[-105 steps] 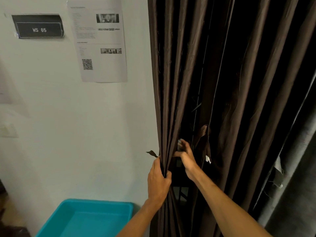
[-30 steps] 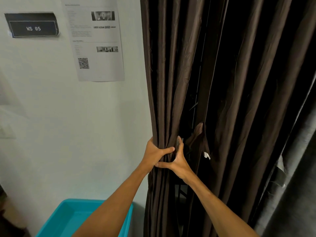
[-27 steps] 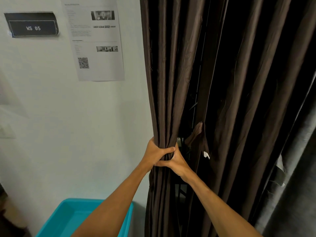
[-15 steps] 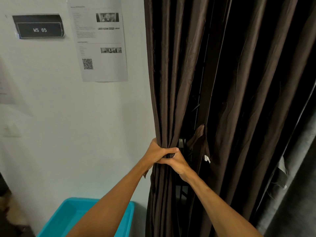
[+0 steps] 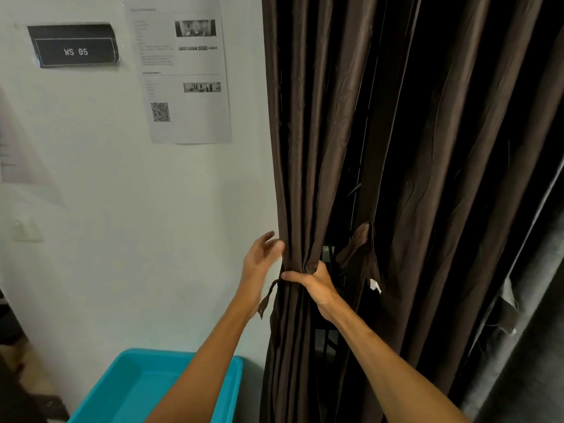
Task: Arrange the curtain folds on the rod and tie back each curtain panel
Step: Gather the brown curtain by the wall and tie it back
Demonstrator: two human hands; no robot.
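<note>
Left hand (image 5: 259,264) now loose beside one curtain (image 5: 305,148)

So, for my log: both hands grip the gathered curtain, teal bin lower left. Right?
No: the head view shows only the right hand gripping the gathered curtain; the left hand is open beside its edge. The teal bin is lower left.
</note>
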